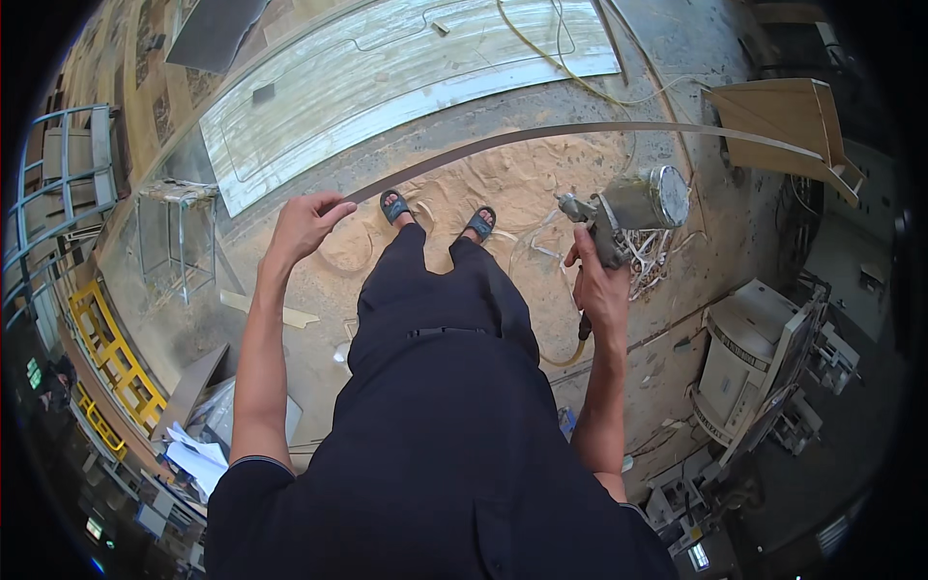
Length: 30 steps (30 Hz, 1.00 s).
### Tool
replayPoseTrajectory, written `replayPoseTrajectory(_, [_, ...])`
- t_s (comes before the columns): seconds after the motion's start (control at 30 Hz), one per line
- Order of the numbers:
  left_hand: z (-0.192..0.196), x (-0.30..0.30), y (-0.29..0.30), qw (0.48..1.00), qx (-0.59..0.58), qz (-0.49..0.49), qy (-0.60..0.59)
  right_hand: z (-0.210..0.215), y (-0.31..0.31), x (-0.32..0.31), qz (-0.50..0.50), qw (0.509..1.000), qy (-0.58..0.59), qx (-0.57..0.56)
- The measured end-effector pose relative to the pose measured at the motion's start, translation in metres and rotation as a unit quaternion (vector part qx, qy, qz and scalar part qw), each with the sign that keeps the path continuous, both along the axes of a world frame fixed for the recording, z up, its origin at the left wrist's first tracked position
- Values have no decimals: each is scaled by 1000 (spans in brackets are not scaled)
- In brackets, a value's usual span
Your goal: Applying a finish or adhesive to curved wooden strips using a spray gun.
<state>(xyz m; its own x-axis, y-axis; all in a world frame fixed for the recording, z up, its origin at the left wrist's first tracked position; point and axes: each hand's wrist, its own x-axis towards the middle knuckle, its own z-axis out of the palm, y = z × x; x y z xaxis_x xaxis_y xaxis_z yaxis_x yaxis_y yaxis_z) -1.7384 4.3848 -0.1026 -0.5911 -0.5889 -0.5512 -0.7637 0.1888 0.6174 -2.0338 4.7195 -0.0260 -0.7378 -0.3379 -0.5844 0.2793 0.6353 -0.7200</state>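
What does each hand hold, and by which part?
Left hand pinches the near end of a long thin strip. Right hand holds a spray gun by its handle.

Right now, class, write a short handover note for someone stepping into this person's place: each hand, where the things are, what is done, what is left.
Left hand: fingers pinch one end of a long thin strip, which arcs across to the right toward a wooden box.
Right hand: gripping a spray gun with a metal cup, a hose trailing down from its handle.
Underfoot: sawdust on the floor, a pale sheet panel beyond it.
Done: strip lifted, gun in hand beside it.
Left: whether the strip is coated cannot be told; gun is not touching it.
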Motion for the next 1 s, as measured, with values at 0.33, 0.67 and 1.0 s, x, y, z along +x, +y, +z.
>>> replayPoseTrajectory(0.33, [-28, 10, -35, 998, 23, -56, -2, -6, -32, 58, -10, 999, 33, 2])
replayPoseTrajectory(0.67, [-34, -1, -57, 995, 68, -57, 42, 9, -36, 70, -80, 997, -2, 8])
replayPoseTrajectory(1.0, [-40, -3, -64, 995, 64, -67, 49, 20, -41, 65, -82, 996, 36, 15])
